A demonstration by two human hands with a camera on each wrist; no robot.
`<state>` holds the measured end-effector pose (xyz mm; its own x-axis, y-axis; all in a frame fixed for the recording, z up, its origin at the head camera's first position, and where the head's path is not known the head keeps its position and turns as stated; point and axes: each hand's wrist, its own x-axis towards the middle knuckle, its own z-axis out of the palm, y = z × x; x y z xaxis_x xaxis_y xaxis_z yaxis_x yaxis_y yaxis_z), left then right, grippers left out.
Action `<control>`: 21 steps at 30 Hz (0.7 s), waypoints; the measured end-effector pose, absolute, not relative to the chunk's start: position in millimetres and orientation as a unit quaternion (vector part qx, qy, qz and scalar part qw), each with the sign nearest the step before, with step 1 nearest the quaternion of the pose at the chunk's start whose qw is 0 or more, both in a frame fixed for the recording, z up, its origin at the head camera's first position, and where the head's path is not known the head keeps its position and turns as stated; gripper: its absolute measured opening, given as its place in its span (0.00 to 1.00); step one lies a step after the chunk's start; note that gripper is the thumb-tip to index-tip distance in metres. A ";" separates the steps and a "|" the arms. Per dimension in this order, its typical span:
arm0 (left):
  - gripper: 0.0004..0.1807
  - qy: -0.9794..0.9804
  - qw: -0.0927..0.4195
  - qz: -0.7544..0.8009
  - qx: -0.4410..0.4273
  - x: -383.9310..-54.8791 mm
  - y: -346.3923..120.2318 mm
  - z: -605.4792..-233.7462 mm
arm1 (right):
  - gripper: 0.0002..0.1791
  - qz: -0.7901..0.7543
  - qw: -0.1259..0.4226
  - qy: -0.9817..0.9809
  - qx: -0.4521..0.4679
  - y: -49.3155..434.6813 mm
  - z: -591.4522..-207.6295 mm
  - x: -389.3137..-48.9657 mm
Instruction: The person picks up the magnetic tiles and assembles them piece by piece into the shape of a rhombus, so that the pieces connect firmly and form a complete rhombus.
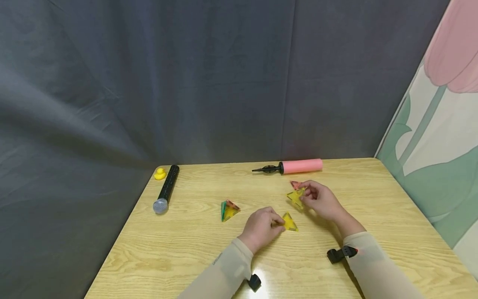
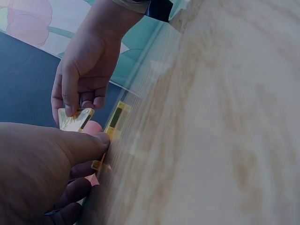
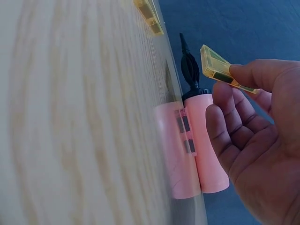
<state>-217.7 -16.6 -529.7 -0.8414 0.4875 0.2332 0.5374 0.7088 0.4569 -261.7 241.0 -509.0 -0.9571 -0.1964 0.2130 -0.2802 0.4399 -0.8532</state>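
My left hand pinches a yellow triangular magnetic tile by its left corner; the tile lies low at the tabletop. In the left wrist view the thumb is over this tile's edge. Farther right, my right hand holds a second yellow triangular magnetic tile between thumb and forefinger, raised and tilted above the table. The right wrist view shows that tile with its dark magnets along the edge. Just behind it, a red triangular tile lies on the table, partly hidden by the right hand.
Left of my hands stands a small group of joined green, red and yellow tiles. A pink hand pump with a black nozzle lies at the back edge. A black microphone and a yellow rubber duck are at the back left.
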 end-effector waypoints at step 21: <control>0.06 -0.921 0.056 -0.313 -0.224 -225.5 -21.4 -537.6 | 0.16 0.481 0.052 -0.861 0.154 228.0 -507.8 -261.3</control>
